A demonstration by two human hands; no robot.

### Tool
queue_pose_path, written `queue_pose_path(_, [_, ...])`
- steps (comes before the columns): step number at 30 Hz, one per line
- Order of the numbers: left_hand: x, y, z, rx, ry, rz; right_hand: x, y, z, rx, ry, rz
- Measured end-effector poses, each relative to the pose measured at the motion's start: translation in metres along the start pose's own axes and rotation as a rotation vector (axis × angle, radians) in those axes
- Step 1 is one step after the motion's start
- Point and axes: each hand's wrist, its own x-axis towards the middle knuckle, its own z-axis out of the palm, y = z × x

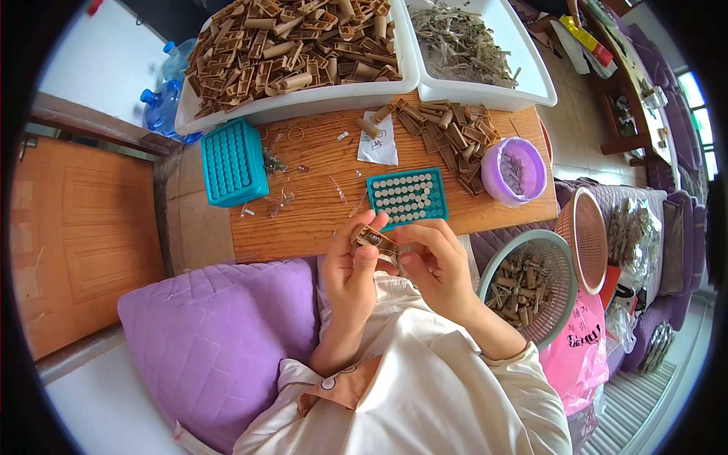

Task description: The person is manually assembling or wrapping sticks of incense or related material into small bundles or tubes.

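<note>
Close to my lap, over the near table edge, my left hand (pixel 350 280) grips a small brown plastic casing (pixel 371 236) between thumb and fingers. Its hollow side faces up, and something dark and round shows inside. My right hand (pixel 440 269) is at the casing's right end, fingers bent and thumb drawn toward the index finger; whatever they pinch is too small to make out. Just beyond my hands lies a teal tray (pixel 440 203) with rows of small white round pieces (pixel 402 199). Loose brown casings (pixel 455 129) are heaped behind it to the right.
Large white bins hold brown casings (pixel 296 45) and thin grey strip-like parts (pixel 470 45). A teal rack (pixel 235 163) stands left on the wooden table (pixel 303 220), amid plastic scraps. A purple tub (pixel 497 178) is at the right edge. Grey-green basket (pixel 563 307) and purple cushion (pixel 220 334) flank me.
</note>
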Motion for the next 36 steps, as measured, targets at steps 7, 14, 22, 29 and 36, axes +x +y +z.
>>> queue_pose_path(7, [-0.003, 0.002, -0.009, -0.442, 0.013, -0.217, -0.005, 0.018, 0.020, 0.148, -0.045, 0.132])
queue_pose_path(14, [-0.002, -0.003, -0.009, -0.482, 0.045, -0.193, -0.001, 0.034, 0.023, 0.387, -0.129, 0.209])
queue_pose_path(22, [-0.007, -0.022, -0.011, -0.126, 0.022, -0.026, 0.007, 0.028, 0.027, 0.444, -0.016, 0.281])
queue_pose_path(29, [-0.010, -0.042, -0.019, -0.137, 0.042, -0.175, 0.017, 0.039, 0.014, 0.169, -0.321, 0.418])
queue_pose_path(36, [0.007, -0.038, -0.034, -0.345, 0.090, -0.305, 0.028, 0.105, -0.022, -0.308, 0.099, 0.287])
